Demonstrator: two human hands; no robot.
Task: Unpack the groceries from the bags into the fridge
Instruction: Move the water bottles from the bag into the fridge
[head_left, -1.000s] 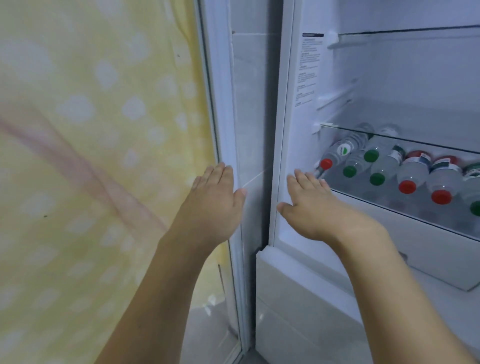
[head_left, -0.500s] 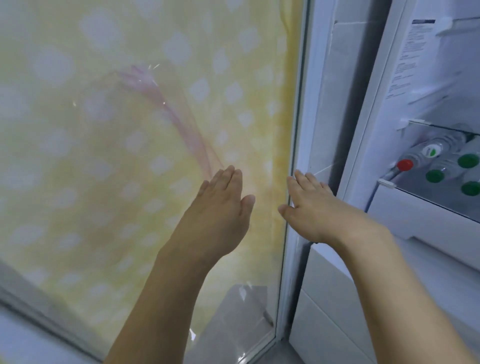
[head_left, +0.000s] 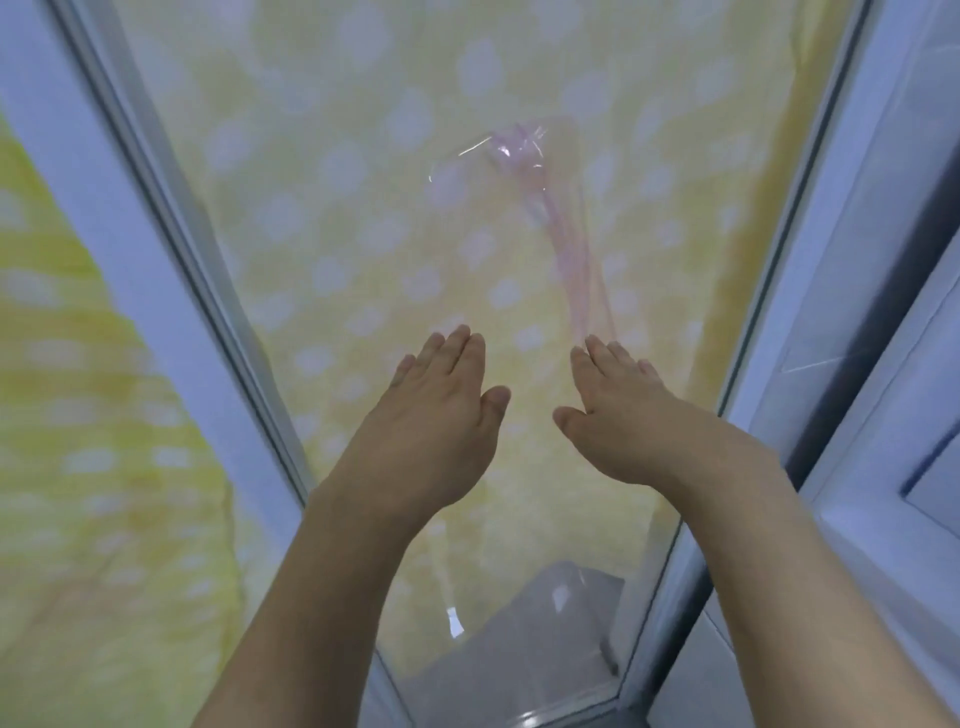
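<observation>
**Operator:** Head view, status of both hands?

**Technician:** The left hand (head_left: 441, 415) and right hand (head_left: 623, 415) are held forward, palms down, fingers straight and together. Neither grip holds anything. Both hover in front of a glass panel (head_left: 519, 597) set in a pale frame (head_left: 171, 291), with a yellow dotted curtain (head_left: 311, 156) behind it and a faint pink reflection (head_left: 566, 249) on the glass.

**Operator:** Location of the groceries and the fridge?

**Technician:** No bags or groceries are in view. Only a white edge of the fridge (head_left: 893, 415) shows at the right (its interior is out of frame).

**Operator:** Recommended procedure?

**Technician:** Judged from this view, the step is locating the bags. Keep both hands free, turn until a bag is in sight, then take it by its handles before returning to the fridge.
</observation>
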